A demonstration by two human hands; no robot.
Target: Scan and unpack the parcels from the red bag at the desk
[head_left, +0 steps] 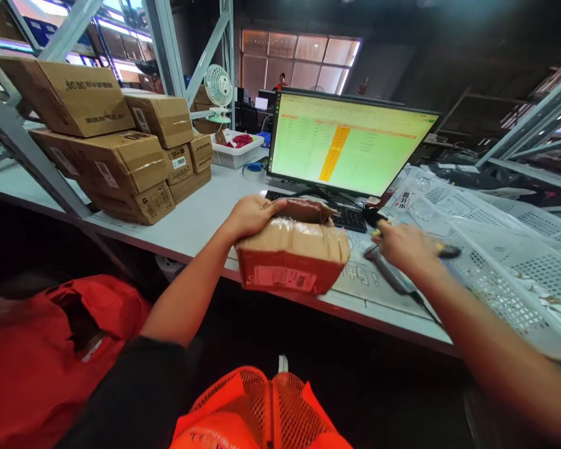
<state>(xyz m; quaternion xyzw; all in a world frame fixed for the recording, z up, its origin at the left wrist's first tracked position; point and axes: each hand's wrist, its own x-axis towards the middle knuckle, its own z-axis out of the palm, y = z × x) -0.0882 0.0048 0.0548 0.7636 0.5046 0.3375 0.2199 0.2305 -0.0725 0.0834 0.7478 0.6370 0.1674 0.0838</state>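
A cardboard box [292,249] with a white label on its near side is tilted at the desk's front edge. Its far side shows a raised, torn flap. My left hand [257,215] is closed on the box's upper left edge. To the right of the box, my right hand [406,246] is wrapped round a yellow and black utility knife [449,251], its handle sticking out behind the fist. The blade cannot be made out through the blur. Under my right hand lies a grey handheld device with a cable [393,274], partly hidden.
Stacked cartons [116,156] stand on the desk [191,231] at left. A monitor [350,140] with a keyboard [350,218] is behind the box. White perforated baskets [509,268] crowd the right side. A small fan [219,86] and a white basket [236,156] are farther back.
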